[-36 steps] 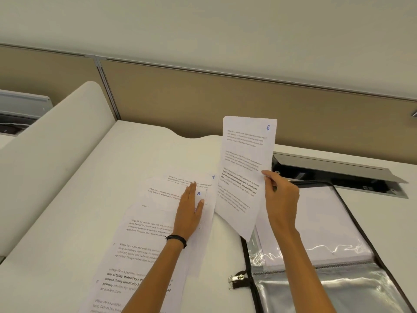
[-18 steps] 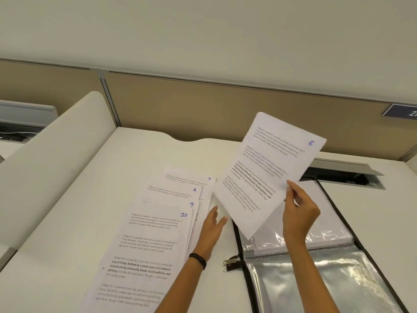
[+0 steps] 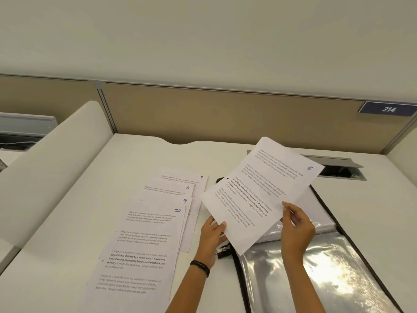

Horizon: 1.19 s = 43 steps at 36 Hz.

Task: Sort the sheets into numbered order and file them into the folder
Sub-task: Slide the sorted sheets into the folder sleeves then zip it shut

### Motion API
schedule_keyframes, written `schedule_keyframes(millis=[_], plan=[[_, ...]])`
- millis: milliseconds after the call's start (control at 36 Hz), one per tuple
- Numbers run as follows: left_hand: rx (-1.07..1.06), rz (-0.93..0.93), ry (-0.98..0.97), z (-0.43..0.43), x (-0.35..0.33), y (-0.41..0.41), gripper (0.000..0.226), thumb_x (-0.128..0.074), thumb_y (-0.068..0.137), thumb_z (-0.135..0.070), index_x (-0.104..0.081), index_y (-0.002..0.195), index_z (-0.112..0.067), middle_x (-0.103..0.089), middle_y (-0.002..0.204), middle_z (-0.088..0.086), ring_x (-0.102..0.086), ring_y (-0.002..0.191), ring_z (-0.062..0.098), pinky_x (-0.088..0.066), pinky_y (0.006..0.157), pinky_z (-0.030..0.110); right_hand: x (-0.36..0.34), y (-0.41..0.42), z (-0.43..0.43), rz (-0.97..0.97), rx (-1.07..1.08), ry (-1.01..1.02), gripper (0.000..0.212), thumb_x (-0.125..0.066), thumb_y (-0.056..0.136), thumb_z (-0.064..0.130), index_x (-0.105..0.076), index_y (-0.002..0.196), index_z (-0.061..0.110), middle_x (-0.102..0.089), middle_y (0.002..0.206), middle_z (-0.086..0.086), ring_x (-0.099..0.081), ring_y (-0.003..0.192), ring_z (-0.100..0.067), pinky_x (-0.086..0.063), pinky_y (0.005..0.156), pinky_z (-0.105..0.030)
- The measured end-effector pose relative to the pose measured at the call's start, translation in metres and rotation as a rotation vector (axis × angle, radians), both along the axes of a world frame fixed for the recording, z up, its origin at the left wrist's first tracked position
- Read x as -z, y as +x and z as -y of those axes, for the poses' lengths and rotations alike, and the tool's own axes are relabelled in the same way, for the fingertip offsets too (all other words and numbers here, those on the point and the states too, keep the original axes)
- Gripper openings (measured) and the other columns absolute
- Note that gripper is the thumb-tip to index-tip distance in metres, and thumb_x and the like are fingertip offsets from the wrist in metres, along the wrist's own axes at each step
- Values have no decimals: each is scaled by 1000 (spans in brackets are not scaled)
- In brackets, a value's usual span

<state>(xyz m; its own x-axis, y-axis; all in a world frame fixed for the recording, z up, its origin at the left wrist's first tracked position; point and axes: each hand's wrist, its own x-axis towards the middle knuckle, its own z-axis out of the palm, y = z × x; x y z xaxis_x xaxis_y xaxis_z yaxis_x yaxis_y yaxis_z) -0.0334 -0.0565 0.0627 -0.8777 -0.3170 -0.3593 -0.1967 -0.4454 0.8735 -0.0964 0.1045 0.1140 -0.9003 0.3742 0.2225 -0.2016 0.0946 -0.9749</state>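
A person's two bare hands held one printed sheet marked 6 [image 3: 259, 193] in the air, tilted, over the far left part of an open folder [image 3: 327, 274]. The right hand [image 3: 296, 227] pinched the sheet's near right edge between thumb and curled fingers. The left hand [image 3: 213, 236], with a dark wristband [image 3: 199, 267] on its wrist, gripped the sheet's lower left edge, thumb on the printed face and fingers behind it. The folder lay flat on the right side of a white bench [image 3: 135, 159], showing a black border and shiny clear plastic sleeves. To its left, the other sheets [image 3: 140, 249] lay fanned on the bench, overlapping, with handwritten blue numbers 7, 8, 9 and 10 visible, the 10 nearest and on top. Behind the bench stood a tan partition [image 3: 203, 109] carrying a blue plaque [image 3: 387, 108] reading 214.
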Motion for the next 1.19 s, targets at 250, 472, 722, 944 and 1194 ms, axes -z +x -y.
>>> schedule_keyframes(millis=[250, 472, 722, 944, 1194], plan=[[-55, -23, -76, -21, -10, 8, 31, -57, 92, -1, -55, 110, -26, -69, 106, 1, -67, 93, 13, -56, 69, 24, -3, 5, -36, 95, -26, -180, 57, -60, 87, -4, -43, 135, 23, -62, 100, -9, -65, 86, -15, -55, 63, -14], [-45, -55, -160, -41, -23, 8, 30, -55, 93, -1, -54, 106, -28, -69, 97, -5, -68, 81, 7, -55, 64, 21, -15, 5, -85, 227, -52, -270, 61, -62, 89, 3, -35, 142, 15, -63, 100, -6, -64, 86, -18, -58, 62, -21], [-16, -69, -210, -58, -29, 5, 32, -54, 93, 0, -52, 120, -18, -67, 109, 6, -66, 93, 14, -54, 65, 19, -21, 2, -136, 346, -147, -252, 19, -62, 90, 14, -59, 107, 7, -65, 84, -8, -67, 58, -12, -56, 49, -23], [40, -82, -255, -83, -27, 4, 31, -54, 93, 1, -52, 118, -18, -67, 103, 1, -66, 89, 12, -56, 68, 21, -21, 9, -173, 419, -214, -155, 10, -66, 88, 18, -63, 86, 8, -63, 70, -11, -62, 53, -16, -52, 44, -25], [101, -48, -284, -123, -20, -4, 29, -53, 94, 1, -53, 121, -11, -68, 108, 8, -67, 92, 14, -56, 71, 22, -16, 13, -217, 432, -204, -118, 21, -66, 87, 9, -61, 106, 2, -68, 79, -12, -64, 52, -20, -51, 42, -25]])
